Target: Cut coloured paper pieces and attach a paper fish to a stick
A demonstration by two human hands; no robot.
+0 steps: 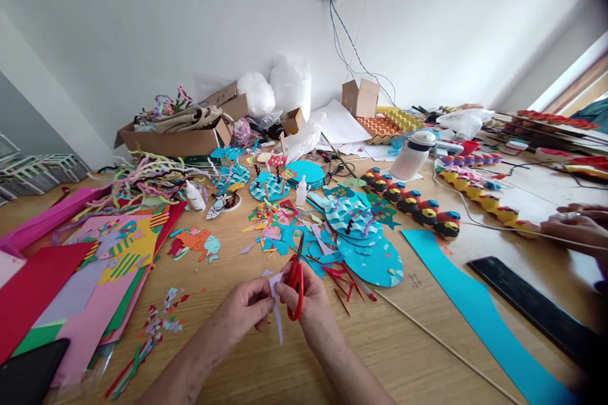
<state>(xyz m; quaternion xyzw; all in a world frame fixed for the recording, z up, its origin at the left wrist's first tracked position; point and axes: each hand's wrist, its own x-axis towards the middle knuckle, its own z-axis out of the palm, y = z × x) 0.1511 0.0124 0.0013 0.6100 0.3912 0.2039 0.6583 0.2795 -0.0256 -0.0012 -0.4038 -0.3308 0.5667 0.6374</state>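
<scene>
Low in the middle of the view, my left hand [244, 307] pinches a narrow piece of lilac paper [277, 310] between thumb and fingers. My right hand [308, 294] touches the same paper with its thumb and fingertips. Red-handled scissors [296, 285] hang in that right hand, their dark blades pointing up and away from me. Just beyond my hands lie blue and coloured paper scraps [280, 237]. Thin red strips [349, 278] lie to the right of my right hand.
Stacked coloured paper [57, 304] covers the left side. Blue discs [373, 259] and a thin stick [441, 342] lie to the right. Glue bottles [301, 192] stand farther back, near a white jug [412, 155]. Another person's hand [577, 228] is at the right edge.
</scene>
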